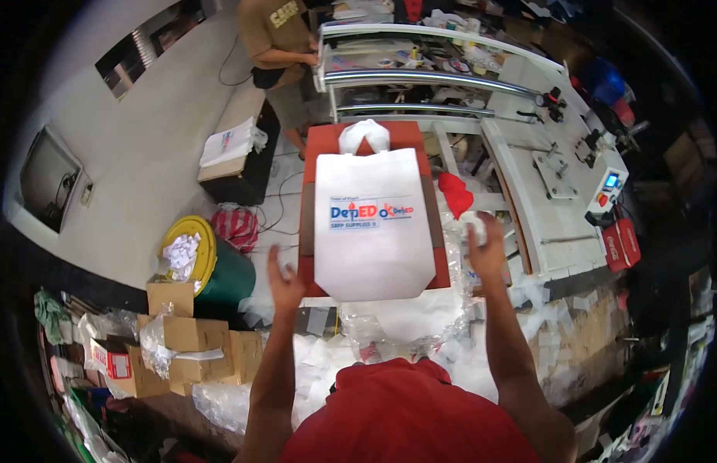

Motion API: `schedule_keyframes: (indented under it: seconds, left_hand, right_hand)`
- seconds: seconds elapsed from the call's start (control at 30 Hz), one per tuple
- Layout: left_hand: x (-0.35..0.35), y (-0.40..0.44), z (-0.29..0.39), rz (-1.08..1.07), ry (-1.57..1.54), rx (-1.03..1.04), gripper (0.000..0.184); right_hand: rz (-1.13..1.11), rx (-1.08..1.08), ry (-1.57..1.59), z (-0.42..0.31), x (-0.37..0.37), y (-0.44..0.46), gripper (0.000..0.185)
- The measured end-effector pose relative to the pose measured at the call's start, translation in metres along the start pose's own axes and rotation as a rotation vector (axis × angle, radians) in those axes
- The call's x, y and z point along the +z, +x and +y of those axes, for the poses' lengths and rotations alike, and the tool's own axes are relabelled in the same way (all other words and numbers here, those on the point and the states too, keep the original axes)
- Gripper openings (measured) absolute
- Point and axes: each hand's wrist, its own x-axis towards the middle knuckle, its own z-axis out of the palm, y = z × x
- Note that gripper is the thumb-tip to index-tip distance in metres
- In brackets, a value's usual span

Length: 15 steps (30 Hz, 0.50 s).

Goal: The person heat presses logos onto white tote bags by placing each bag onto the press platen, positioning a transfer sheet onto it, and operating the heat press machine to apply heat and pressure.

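A white tote bag (374, 262) lies flat on a red board (323, 140), its handles towards the far end. Blue and red lettering (370, 213) is printed across the bag's upper half. My left hand (286, 282) is just off the near left corner of the bag, its fingers apart and nothing in them. On the other side, my right hand (486, 245) hovers with fingers spread, beside clear plastic wrap. A red cloth (455, 194) lies a little beyond that hand. Neither hand touches the bag.
A large press machine (540, 197) with metal rails stands at the right. Another person (275, 46) stands at the far left of it. Printed bags (229, 142) rest on a side table. A green bin (229, 272) and cardboard boxes (196, 335) stand at the left.
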Motion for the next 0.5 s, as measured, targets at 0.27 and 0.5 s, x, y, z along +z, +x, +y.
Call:
schedule_keyframes:
  seconds: [0.27, 0.5]
  left_hand:
    - [-0.071, -0.224, -0.163, -0.124, 0.663, -0.414, 0.060]
    - [-0.094, -0.355, -0.182, -1.454, 0.367, -0.791, 0.026]
  right_hand:
    - [0.216, 0.262, -0.612, 0.154, -0.190, 0.013, 0.029]
    - [0.222, 0.054, -0.768, 0.234, -0.258, 0.053, 0.037]
